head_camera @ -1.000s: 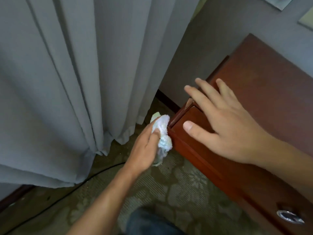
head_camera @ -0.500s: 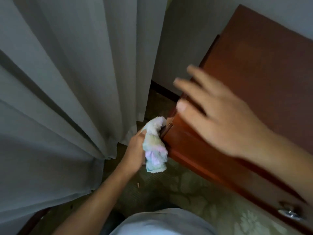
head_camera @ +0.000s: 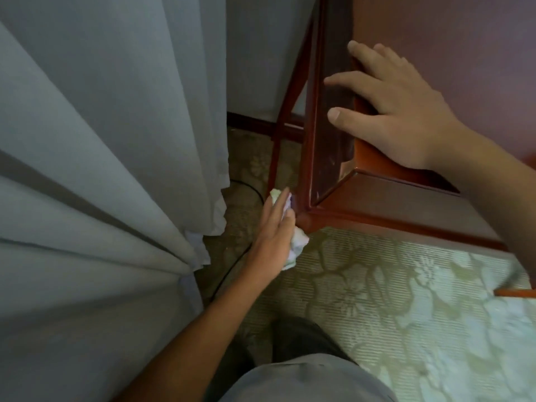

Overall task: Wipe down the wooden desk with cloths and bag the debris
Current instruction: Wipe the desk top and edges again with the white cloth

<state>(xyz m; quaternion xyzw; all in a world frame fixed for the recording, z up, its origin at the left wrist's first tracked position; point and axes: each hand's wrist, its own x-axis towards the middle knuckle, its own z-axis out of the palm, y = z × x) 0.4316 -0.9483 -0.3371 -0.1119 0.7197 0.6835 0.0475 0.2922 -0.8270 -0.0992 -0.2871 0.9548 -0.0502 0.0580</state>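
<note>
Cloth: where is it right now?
Head view, left of centre: the cloth is under the left hand, pressed against the lower side of the wooden desk, right of the grey curtain.

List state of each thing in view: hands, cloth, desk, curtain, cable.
left hand: fingers straight, pressing the cloth against the desk's leg
right hand: open, flat on the desk top, fingers over its edge
cloth: crumpled, between left hand and leg
desk: upright, standing on carpet
curtain: hanging, drawn, folded in pleats
cable: lying on carpet
</note>
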